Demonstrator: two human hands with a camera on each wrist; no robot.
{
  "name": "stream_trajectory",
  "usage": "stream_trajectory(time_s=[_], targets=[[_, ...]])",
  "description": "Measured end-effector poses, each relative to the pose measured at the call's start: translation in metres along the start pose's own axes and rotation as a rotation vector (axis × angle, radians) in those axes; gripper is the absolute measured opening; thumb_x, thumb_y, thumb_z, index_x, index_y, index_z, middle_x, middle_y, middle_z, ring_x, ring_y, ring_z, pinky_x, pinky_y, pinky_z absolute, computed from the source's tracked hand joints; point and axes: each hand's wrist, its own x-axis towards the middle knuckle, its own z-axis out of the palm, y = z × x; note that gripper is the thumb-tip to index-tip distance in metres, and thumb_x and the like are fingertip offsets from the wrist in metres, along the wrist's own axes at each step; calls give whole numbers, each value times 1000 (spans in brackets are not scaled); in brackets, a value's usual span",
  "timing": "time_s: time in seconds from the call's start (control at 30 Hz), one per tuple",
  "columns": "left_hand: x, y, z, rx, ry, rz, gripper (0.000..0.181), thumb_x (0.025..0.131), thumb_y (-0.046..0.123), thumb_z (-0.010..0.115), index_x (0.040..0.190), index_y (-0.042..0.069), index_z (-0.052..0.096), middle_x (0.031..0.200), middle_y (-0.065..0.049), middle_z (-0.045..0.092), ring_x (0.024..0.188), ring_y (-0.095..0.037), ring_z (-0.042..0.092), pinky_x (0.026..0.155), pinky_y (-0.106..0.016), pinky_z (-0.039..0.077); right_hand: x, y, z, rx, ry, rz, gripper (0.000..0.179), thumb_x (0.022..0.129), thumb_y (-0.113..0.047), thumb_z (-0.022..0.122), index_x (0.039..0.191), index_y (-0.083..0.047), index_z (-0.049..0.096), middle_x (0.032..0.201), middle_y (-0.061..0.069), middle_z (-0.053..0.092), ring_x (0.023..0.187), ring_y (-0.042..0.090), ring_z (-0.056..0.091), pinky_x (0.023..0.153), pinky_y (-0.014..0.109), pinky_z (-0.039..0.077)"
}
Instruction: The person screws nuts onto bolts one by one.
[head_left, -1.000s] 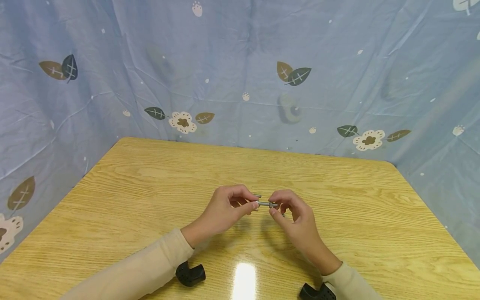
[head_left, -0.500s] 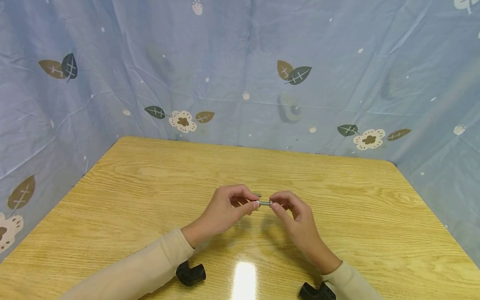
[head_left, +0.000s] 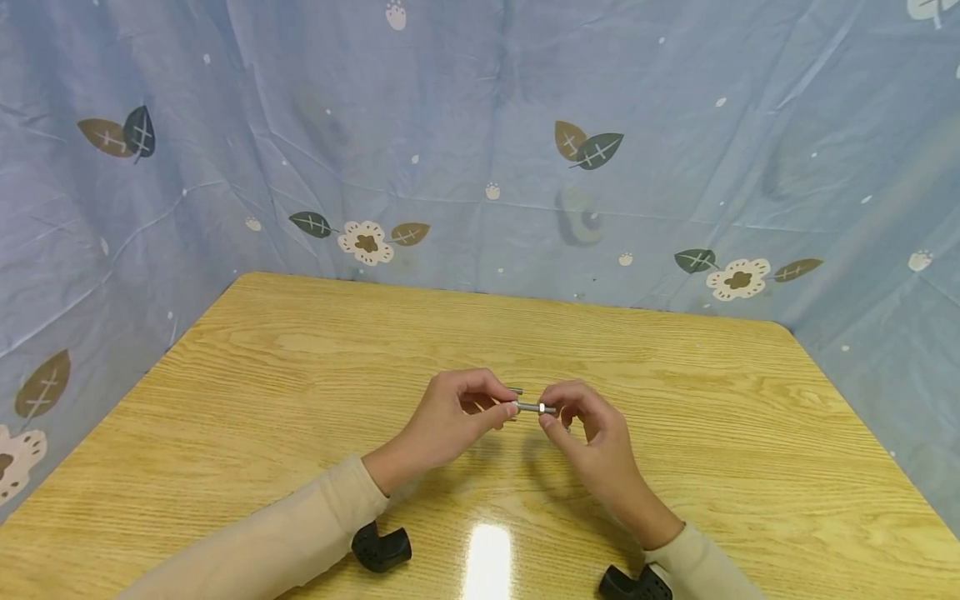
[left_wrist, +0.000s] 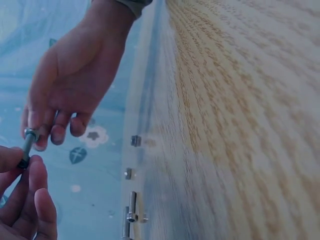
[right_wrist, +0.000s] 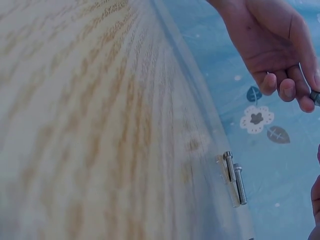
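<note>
Just above the tabletop, my left hand (head_left: 450, 417) pinches a metal bolt (head_left: 527, 407) by its dark head end between thumb and fingertips. The shank lies roughly level, pointing right. A hex nut (head_left: 542, 408) sits on the shank, with a short threaded end sticking out past it. My right hand (head_left: 592, 437) pinches this nut between thumb and index finger. In the left wrist view the nut (left_wrist: 32, 132) is at the right hand's fingertips, and the bolt's head (left_wrist: 23, 163) is in the left fingers. The right wrist view cuts the held bolt (right_wrist: 315, 97) off at its edge.
Two more bolts (right_wrist: 235, 175) lie on the wooden table (head_left: 337, 333) beyond the left hand. Two loose nuts (left_wrist: 132, 155) lie on the table beyond the right hand. Black curved pieces (head_left: 381, 548) are at both wrists. A blue patterned curtain (head_left: 480, 167) surrounds the table.
My right thumb and index finger rolled over the nut, covering the bolt's end half a second ago, then returned, showing it again. The nut's facets now catch light. My left hand stayed still.
</note>
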Motion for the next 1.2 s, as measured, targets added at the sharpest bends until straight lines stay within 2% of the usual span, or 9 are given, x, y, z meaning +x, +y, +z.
stream_trajectory(time_s=[0.23, 0.4, 0.57, 0.7, 0.77, 0.93, 1.03, 1.2], targets=[[0, 0, 1, 4, 3, 13, 7, 90, 18, 69, 95, 15, 73, 95, -2, 71, 77, -15, 68, 68, -27, 57, -1, -2, -1, -13, -10, 56, 20, 88, 11, 60, 104, 0, 62, 95, 2, 62, 76, 9, 52, 63, 25, 44], [0, -1, 1, 0, 0, 18, 7, 90, 19, 69, 95, 15, 73, 94, -2, 71, 78, -17, 69, 68, -28, 57, -1, -3, -2, 17, -20, 97, 18, 89, 10, 59, 105, 0, 62, 96, 1, 62, 76, 10, 55, 67, 24, 48], [0, -1, 1, 14, 2, 24, 7, 90, 18, 69, 95, 15, 73, 95, -2, 71, 78, -12, 67, 68, -29, 58, -1, -5, -2, 34, -11, 170, 14, 91, 5, 60, 102, -1, 64, 95, -4, 64, 78, 10, 56, 68, 23, 49], [0, -2, 1, 16, 7, 21, 6, 90, 18, 70, 94, 15, 73, 95, -2, 71, 78, -13, 67, 68, -28, 57, -1, -6, -3, 22, -14, 241, 10, 94, -2, 59, 102, -4, 65, 90, -1, 64, 75, 13, 56, 67, 25, 49], [0, -1, 1, 13, 12, 12, 6, 90, 18, 70, 94, 15, 73, 94, -2, 72, 79, -16, 68, 68, -28, 57, -1, -6, -3, 18, -29, 258, 12, 95, -4, 58, 106, -5, 64, 94, 1, 63, 75, 13, 56, 68, 25, 49], [1, 0, 1, 5, 27, -13, 4, 90, 17, 70, 92, 16, 73, 91, -2, 73, 80, -25, 69, 66, -26, 56, -1, -4, -3, 2, -54, 173, 23, 91, 4, 61, 113, -4, 59, 103, 5, 61, 76, 12, 55, 65, 25, 47], [1, -1, 1, -5, 25, -11, 4, 90, 17, 70, 92, 15, 73, 92, -3, 72, 80, -28, 69, 66, -26, 57, 0, -4, -2, -6, -44, 125, 23, 89, 8, 62, 109, -2, 61, 99, 5, 61, 74, 11, 54, 63, 25, 46], [0, 0, 1, -2, 17, -2, 5, 90, 17, 70, 93, 15, 73, 93, -3, 72, 79, -22, 69, 67, -28, 57, -1, -5, 0, -13, -19, 118, 19, 89, 8, 61, 106, -2, 63, 94, 1, 62, 72, 10, 53, 63, 25, 45]])
